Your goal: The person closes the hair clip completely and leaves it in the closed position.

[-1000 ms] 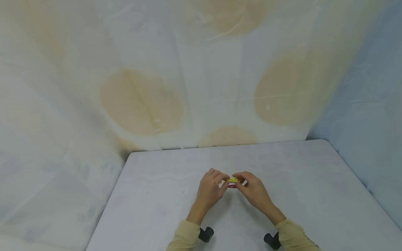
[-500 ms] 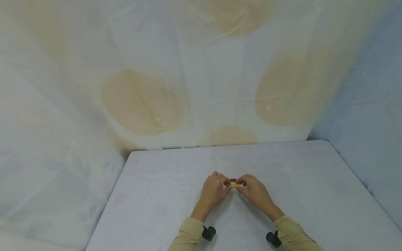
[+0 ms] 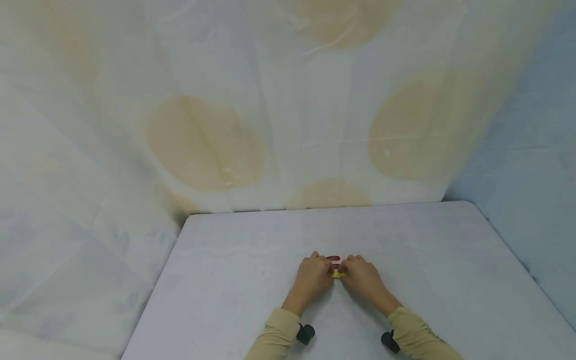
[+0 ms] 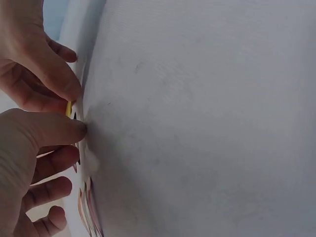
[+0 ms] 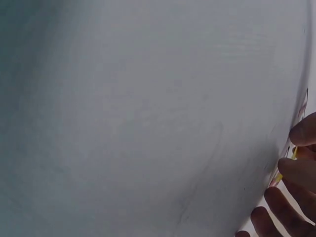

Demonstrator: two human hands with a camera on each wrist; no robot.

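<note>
Now both hands are lower and closer to us than a second ago, pinching one small yellow piece between them down at the table.
Left to right in the head view: our left hand (image 3: 312, 278) has fingers curled onto the yellow piece (image 3: 337, 274), our right hand (image 3: 362, 280) grips its other end; a red piece (image 3: 333, 258) lies on the table (image 3: 450, 260) at 12 o'clock of the yellow one, just beyond the fingertips. We judge the yellow piece has been brought down to the surface beside the red one. Left wrist view adds a sliver of yellow (image 4: 68, 108) between thumbs plus red edges below; right wrist view shows only fingertips at its right edge with a yellow strip (image 5: 295, 153).
</note>
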